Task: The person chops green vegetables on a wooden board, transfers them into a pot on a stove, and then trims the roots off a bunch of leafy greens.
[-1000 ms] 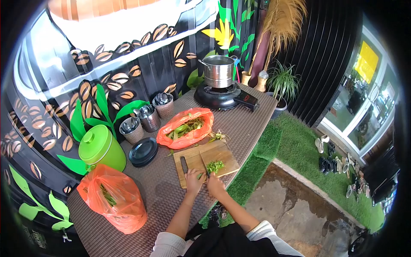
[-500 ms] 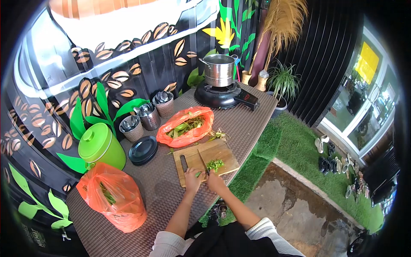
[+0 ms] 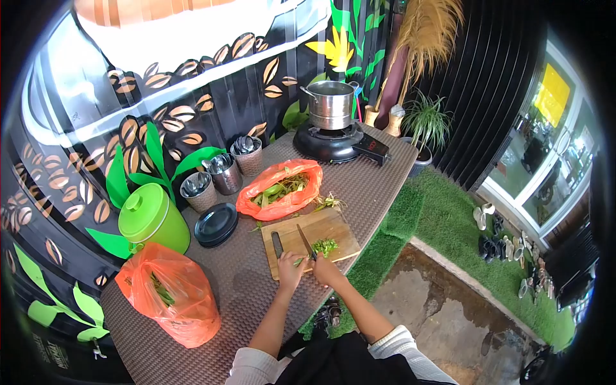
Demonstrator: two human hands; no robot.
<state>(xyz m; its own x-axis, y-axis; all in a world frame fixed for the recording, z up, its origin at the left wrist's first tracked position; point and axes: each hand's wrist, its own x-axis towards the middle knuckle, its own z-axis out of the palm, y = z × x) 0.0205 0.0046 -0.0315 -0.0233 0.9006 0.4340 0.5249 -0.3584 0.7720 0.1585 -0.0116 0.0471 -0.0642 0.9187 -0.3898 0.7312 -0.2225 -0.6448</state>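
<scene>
On the wooden cutting board (image 3: pixel 287 239) near the table's edge lies a small heap of chopped green leaves (image 3: pixel 325 246). My right hand (image 3: pixel 328 271) is closed round the handle of a knife (image 3: pixel 304 240), whose blade points away from me over the board. Just left of it, my left hand (image 3: pixel 292 269) rests at the board's near edge, its fingers closed on some greens (image 3: pixel 297 261). How much they hold is hidden. Beyond the board sits an open orange plastic bag (image 3: pixel 309 194) full of leafy greens (image 3: pixel 282 190), with roots poking out beside it.
A metal pot (image 3: pixel 330 106) stands on a black portable stove (image 3: pixel 326 145) at the far end. Cups of cutlery (image 3: pixel 223 174), black plates (image 3: pixel 215 224), a green lidded bucket (image 3: pixel 154 218) and another orange bag (image 3: pixel 173 301) line the left side. The table's edge (image 3: pixel 378 226) runs along my right.
Both hands stay at the board with the knife in nearly the same place. The whole view has shifted very slightly to the right.
</scene>
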